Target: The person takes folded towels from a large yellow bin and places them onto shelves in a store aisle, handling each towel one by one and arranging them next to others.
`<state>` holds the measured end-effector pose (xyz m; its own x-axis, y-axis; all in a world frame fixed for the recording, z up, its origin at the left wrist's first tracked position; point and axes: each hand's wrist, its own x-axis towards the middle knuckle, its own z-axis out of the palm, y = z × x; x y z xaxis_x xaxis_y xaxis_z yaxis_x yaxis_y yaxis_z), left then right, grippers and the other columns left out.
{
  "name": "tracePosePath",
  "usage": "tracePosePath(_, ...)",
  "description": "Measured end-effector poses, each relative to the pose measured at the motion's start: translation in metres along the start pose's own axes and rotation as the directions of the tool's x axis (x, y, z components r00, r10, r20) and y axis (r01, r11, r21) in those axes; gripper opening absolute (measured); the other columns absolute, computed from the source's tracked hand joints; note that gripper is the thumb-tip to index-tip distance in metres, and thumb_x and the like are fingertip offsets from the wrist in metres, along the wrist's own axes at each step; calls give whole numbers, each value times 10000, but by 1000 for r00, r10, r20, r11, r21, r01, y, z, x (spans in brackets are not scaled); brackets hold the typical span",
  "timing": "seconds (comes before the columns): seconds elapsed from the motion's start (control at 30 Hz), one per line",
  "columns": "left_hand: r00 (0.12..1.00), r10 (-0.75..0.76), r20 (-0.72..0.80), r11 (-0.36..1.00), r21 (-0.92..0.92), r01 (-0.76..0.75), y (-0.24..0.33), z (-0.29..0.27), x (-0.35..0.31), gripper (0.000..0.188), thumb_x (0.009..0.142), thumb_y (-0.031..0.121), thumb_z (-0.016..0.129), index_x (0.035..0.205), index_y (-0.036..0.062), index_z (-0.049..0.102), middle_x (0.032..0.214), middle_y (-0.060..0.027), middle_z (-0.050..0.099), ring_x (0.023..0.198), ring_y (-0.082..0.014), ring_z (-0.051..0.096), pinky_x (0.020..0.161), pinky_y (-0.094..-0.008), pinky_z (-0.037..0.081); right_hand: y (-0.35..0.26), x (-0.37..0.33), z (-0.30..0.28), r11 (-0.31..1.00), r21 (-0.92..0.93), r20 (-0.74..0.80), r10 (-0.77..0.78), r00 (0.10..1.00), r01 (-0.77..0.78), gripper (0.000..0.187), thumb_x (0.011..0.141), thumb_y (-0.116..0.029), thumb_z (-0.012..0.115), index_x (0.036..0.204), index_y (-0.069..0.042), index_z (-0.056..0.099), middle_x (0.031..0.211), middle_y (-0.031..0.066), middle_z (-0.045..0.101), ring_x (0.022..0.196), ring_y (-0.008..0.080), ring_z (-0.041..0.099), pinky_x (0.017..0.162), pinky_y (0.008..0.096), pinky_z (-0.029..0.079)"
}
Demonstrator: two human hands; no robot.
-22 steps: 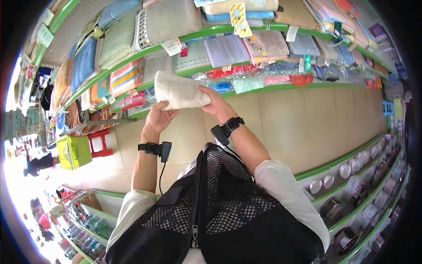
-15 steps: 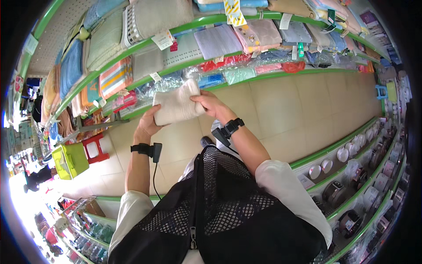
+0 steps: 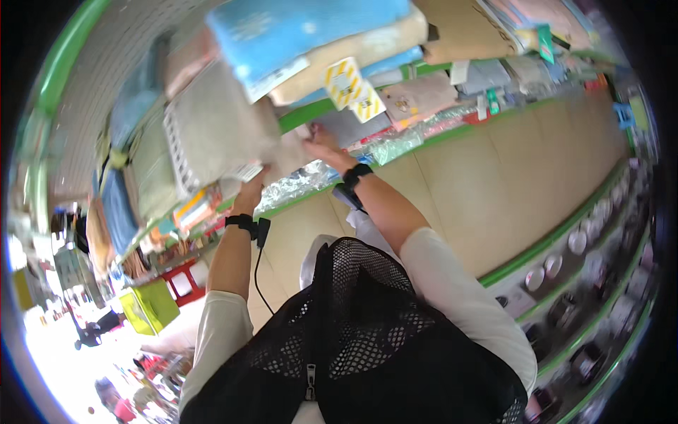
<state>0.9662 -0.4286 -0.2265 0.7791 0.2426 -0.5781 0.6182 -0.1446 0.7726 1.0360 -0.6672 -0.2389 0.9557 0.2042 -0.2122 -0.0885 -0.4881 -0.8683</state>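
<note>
A folded beige towel (image 3: 286, 157), smeared by motion, is held between my two hands at the lower shelf level, partly under the overhang of the upper shelf. My left hand (image 3: 251, 192) grips its left end, close below a white tag; the fingertips are partly hidden. On the right end, my right hand (image 3: 326, 147) is closed with the thumb on top. Just above sits a grey folded towel (image 3: 219, 127) on the upper shelf. Beside that lies a blue folded towel (image 3: 304, 35) on a tan one. A pink towel (image 3: 417, 102) lies to the right of my right hand.
Yellow-striped tags (image 3: 353, 88) hang from the upper shelf edge. Plastic-wrapped goods (image 3: 304, 184) fill the bottom shelf. A lime-green bin (image 3: 150, 305) and a red stool (image 3: 187, 283) stand at the left. Behind on the right, a green-edged shelf (image 3: 512, 263) holds white cups and boxes.
Both hands have carried the beige towel forward, from over the floor in to the shelf. The view has moved closer to the upper shelf, whose towels now look larger.
</note>
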Motion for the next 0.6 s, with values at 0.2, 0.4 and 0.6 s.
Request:
tracePosePath(0.2, 964, -229, 133, 973, 44, 225, 30, 27, 30, 672, 755, 107, 608, 1317, 47, 244, 1168, -103, 468, 988, -236, 521, 766, -374, 493, 15, 21, 21, 973, 145, -52, 188, 981, -179, 486, 737, -121, 502, 1196, -16, 381, 1092, 242, 520, 1001, 369, 519, 861, 421, 421)
tracePosePath(0.4, 997, -54, 51, 984, 174, 44, 27, 38, 22, 542, 740, 60, 583, 1225, 48, 341, 1097, -97, 502, 924, -204, 530, 671, -372, 502, 10, -11, 21, 985, -155, -314, -127, 941, 81, 493, 732, -44, 477, 1208, 41, 375, 1178, 257, 454, 1081, 357, 462, 918, 383, 380)
tracePosePath(0.6, 930, 348, -115, 588, 800, -121, 21, 35, 6, 531, 678, 71, 604, 1175, 45, 418, 1050, -108, 529, 877, -194, 538, 660, -325, 481, -22, -87, 25, 853, -494, -320, -361, 876, 171, 423, 746, -36, 459, 1162, 35, 443, 1197, 231, 445, 1087, 344, 446, 932, 414, 357)
